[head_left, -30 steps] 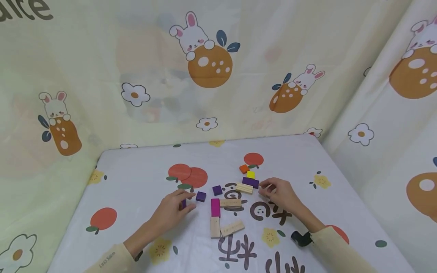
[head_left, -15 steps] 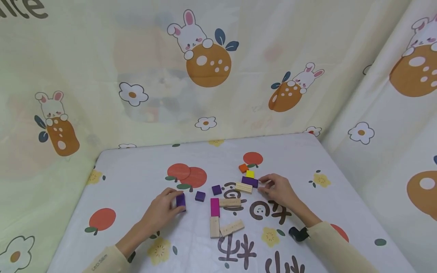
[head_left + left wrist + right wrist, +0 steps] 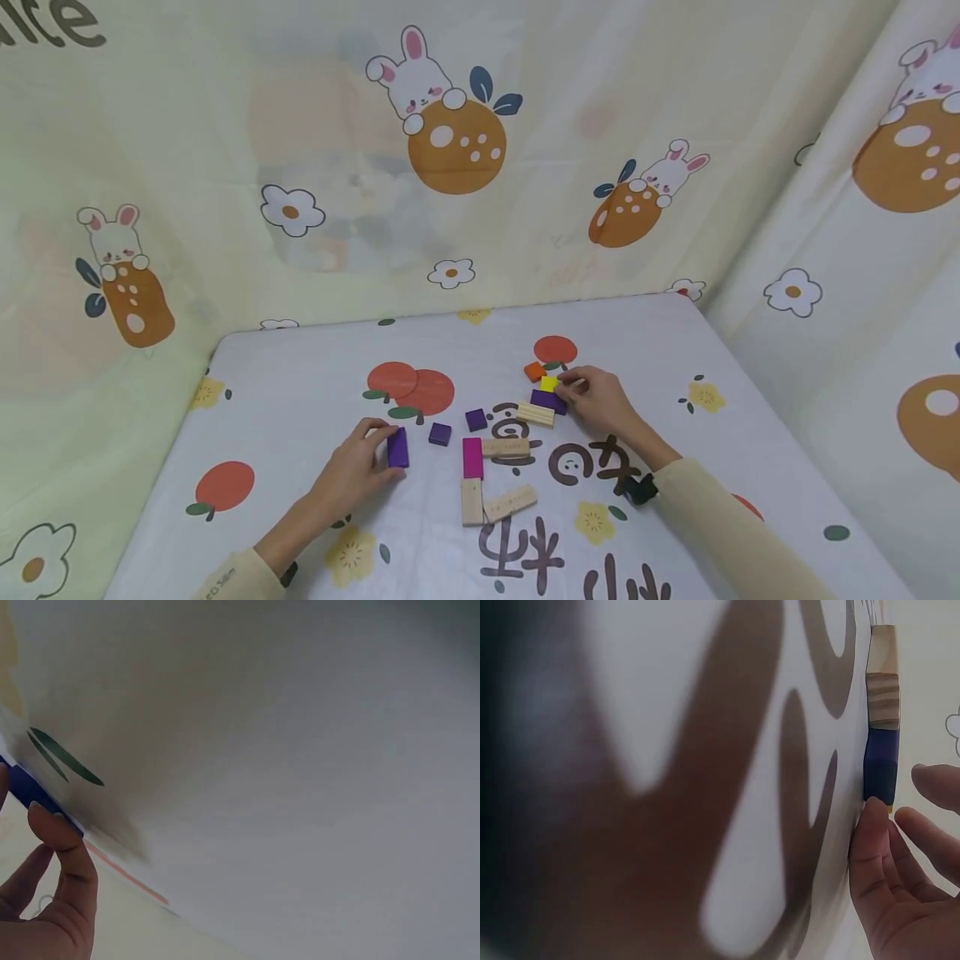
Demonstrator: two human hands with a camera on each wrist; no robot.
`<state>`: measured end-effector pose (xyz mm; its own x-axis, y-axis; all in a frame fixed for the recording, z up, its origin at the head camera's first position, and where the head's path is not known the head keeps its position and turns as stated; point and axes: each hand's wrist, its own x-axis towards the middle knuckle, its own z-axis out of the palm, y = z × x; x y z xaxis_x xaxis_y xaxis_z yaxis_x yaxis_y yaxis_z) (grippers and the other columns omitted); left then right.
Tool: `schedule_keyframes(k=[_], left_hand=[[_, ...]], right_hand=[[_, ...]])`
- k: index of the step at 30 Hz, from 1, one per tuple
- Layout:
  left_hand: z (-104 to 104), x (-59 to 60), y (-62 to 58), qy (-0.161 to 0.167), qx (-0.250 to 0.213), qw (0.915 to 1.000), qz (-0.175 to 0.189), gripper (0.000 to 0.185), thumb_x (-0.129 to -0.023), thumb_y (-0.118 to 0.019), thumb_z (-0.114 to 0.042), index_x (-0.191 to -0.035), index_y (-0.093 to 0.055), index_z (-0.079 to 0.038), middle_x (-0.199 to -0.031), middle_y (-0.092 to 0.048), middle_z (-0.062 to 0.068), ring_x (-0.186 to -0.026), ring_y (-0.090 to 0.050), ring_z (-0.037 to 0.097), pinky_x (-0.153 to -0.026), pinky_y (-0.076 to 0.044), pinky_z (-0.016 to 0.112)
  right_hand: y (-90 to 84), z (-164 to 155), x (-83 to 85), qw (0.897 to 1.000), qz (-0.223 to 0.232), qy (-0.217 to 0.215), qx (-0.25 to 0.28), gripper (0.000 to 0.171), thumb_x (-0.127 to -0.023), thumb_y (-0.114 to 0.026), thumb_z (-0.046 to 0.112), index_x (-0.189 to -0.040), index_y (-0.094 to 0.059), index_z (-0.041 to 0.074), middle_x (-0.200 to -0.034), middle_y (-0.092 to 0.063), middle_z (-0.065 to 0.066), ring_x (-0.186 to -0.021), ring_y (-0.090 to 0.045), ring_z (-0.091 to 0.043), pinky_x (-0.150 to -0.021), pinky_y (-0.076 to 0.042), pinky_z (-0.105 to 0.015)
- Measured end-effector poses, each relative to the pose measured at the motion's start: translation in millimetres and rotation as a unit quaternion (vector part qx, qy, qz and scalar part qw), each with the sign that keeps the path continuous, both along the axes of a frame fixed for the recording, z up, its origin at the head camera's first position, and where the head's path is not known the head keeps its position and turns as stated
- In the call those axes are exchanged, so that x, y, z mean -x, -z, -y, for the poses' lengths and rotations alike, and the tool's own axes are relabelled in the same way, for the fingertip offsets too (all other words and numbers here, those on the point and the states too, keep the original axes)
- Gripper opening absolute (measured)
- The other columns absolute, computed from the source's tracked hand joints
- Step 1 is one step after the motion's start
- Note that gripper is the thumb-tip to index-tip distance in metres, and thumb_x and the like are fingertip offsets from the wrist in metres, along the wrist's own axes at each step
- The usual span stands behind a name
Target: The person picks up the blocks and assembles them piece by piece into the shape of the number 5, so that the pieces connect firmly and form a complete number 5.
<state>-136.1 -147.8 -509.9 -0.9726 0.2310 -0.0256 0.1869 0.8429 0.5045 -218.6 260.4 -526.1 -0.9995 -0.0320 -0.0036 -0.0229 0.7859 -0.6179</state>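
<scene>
On the printed tablecloth (image 3: pixel 300 367) my left hand (image 3: pixel 381 451) pinches a long purple block (image 3: pixel 397 448) that stands on end; the left wrist view shows a fingertip pressed on that purple block (image 3: pixel 26 787). Fingertips of my right hand (image 3: pixel 567 390) reach the yellow block (image 3: pixel 550 383), just above a flat purple block (image 3: pixel 547 401). In the right wrist view my right hand (image 3: pixel 900 802) has its thumb against the end of the purple block (image 3: pixel 880 765), the other fingers loose and apart, holding nothing.
An orange block (image 3: pixel 535 371) lies behind the yellow one. A wooden block (image 3: pixel 536 414), two purple cubes (image 3: pixel 476 419) (image 3: pixel 439 433), a magenta block (image 3: pixel 472 457) and several more wooden blocks (image 3: pixel 510 502) lie mid-table. Patterned curtains close off the back and right.
My left hand drew back left and stood the long purple block on end. My right hand slid from the flat purple block's right end up to the yellow block.
</scene>
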Motion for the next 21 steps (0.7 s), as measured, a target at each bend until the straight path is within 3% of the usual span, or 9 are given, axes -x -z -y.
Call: schedule_keyframes(k=[11,21], left_hand=[[1,1.4,5.2,0.008,-0.001,0.9996,-0.028,0.061,-0.086,-0.09,-0.02,-0.139,-0.067,-0.004,-0.145,-0.062,0.009,-0.092,-0.06,0.012,-0.081,-0.056,0.028],[3,0.6,4.7,0.011,-0.003,0.9997,-0.023,0.059,-0.086,-0.089,-0.018,-0.138,-0.067,-0.003,-0.145,-0.065,0.009,-0.092,-0.061,0.011,-0.078,-0.055,0.025]], right_hand=[[-1.5,3,14.3,1.0,0.019,-0.009,0.003,0.034,-0.099,-0.076,0.025,-0.128,-0.074,0.007,-0.122,-0.072,-0.015,-0.096,-0.064,-0.024,-0.079,-0.054,-0.031],[0.4,2,18.9,0.999,0.014,-0.032,-0.008,0.032,-0.099,-0.076,0.023,-0.126,-0.076,0.005,-0.121,-0.073,-0.016,-0.097,-0.066,-0.026,-0.081,-0.055,-0.034]])
